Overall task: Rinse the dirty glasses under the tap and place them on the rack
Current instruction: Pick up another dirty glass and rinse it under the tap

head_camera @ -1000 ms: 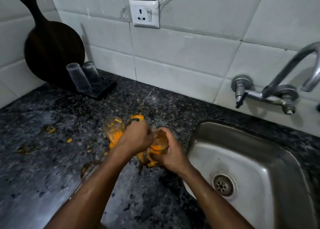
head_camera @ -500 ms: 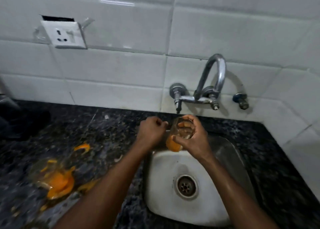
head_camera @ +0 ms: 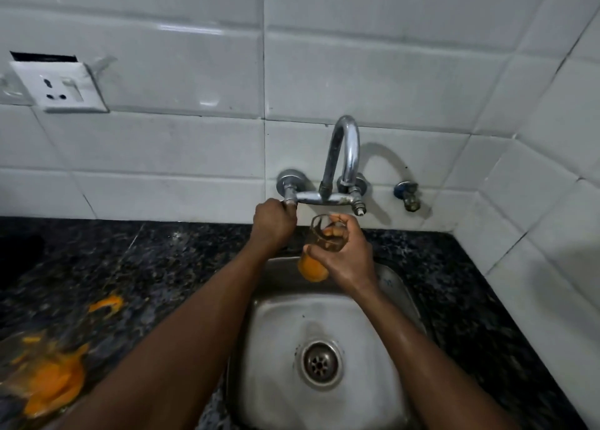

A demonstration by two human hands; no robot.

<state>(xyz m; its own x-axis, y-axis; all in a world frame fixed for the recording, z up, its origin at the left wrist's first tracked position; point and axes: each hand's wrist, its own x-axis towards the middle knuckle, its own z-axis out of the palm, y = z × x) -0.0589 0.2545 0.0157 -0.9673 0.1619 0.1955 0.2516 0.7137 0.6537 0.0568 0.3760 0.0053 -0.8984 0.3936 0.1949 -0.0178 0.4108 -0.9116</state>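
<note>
The glass (head_camera: 315,234), orange-smeared at its base, sits in the right hand (head_camera: 349,257), fingers curled round it, above the sink (head_camera: 279,325) and under the tap (head_camera: 349,150). Just left, the left hand (head_camera: 272,223) grips the tap's handle (head_camera: 290,199). Far left of both hands, another dirty glass (head_camera: 42,374) lies blurred.

Tap (head_camera: 344,156): chromed metal, glossy, duller at the joints.
Sink (head_camera: 279,348): stainless steel, satin finish.
Drain strainer (head_camera: 321,363): bright metal.
Desk (head_camera: 470,299): dark speckled stone, polished, smeared orange at left.
Wall tiles (head_camera: 357,72): white ceramic, glossy, smooth.
Socket (head_camera: 61,85): white plastic, smooth.
Glass (head_camera: 317,234): clear, smooth, orange-coated below.
</note>
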